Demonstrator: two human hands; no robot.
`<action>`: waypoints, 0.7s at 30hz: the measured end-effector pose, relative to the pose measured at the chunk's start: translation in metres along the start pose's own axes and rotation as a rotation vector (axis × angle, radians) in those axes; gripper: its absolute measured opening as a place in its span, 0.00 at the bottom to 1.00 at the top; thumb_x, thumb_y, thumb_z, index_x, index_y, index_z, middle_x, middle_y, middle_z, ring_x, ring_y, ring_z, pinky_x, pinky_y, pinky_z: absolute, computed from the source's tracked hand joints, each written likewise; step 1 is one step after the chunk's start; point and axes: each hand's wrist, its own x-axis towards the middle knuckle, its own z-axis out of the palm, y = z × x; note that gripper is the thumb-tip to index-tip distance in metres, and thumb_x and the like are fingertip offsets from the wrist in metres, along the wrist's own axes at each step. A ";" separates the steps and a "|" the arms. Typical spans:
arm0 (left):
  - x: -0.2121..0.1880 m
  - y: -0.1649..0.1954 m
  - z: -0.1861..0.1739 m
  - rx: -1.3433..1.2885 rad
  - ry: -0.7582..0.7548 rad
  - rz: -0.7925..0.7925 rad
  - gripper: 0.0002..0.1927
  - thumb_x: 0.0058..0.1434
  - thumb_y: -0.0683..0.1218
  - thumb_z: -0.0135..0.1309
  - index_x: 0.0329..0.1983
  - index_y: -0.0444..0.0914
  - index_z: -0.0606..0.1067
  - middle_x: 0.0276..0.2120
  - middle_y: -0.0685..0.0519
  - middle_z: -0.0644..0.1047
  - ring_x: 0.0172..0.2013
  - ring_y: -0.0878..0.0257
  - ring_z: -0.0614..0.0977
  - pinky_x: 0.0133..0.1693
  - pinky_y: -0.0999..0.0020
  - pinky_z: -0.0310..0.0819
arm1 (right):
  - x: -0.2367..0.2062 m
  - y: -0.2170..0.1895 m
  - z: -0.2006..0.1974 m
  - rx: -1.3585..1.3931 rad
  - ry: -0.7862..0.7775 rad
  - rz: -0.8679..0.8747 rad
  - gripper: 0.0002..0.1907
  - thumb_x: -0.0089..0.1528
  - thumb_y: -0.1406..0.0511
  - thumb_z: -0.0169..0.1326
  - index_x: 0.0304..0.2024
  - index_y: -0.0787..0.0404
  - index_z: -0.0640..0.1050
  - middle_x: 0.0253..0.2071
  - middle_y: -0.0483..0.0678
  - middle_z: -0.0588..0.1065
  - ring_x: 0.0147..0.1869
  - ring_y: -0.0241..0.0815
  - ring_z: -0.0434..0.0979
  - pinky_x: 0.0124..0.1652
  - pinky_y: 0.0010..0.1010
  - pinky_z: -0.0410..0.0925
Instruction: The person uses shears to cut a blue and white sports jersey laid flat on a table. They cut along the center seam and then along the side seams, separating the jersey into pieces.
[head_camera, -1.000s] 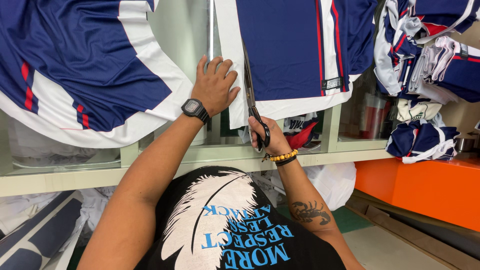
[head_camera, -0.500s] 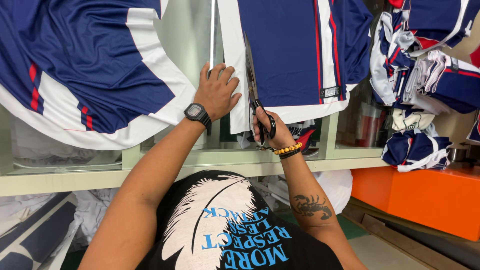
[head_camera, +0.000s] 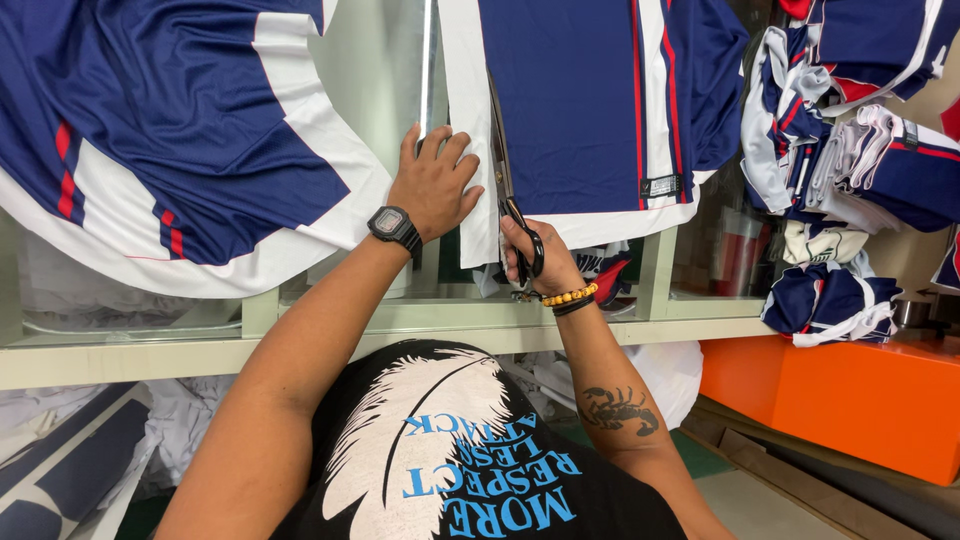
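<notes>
My left hand lies spread flat on the white strip of the navy fabric panel on the table; my right hand grips the scissors, fingers closed through the loops. The cloth looks light, limp and slippery, so I judge it best pinned close beside the blades.

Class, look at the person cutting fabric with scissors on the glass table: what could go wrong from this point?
1. The left hand presses the white strip right beside the scissors, so its fingers could be nicked.
2. The right hand cuts close to the navy panel; drifting might slice into it.
</notes>
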 end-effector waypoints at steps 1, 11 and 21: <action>0.001 -0.001 0.001 0.002 -0.002 0.002 0.18 0.61 0.55 0.60 0.48 0.42 0.77 0.59 0.49 0.72 0.64 0.49 0.68 0.66 0.38 0.50 | 0.002 -0.001 -0.001 0.004 0.003 0.008 0.26 0.66 0.46 0.56 0.31 0.61 0.72 0.20 0.43 0.69 0.19 0.35 0.70 0.21 0.25 0.66; 0.008 -0.011 0.002 -0.016 0.017 0.001 0.19 0.60 0.55 0.61 0.49 0.41 0.77 0.58 0.48 0.72 0.63 0.49 0.68 0.65 0.38 0.51 | 0.027 -0.029 -0.003 0.013 0.001 0.037 0.30 0.62 0.40 0.52 0.31 0.60 0.74 0.19 0.43 0.71 0.19 0.36 0.72 0.22 0.26 0.69; 0.003 -0.014 -0.002 -0.009 0.012 -0.002 0.19 0.59 0.56 0.61 0.49 0.41 0.77 0.58 0.48 0.72 0.63 0.49 0.68 0.65 0.37 0.51 | 0.032 -0.039 0.010 0.010 0.000 0.014 0.28 0.63 0.42 0.53 0.30 0.59 0.73 0.19 0.43 0.70 0.18 0.36 0.72 0.21 0.25 0.68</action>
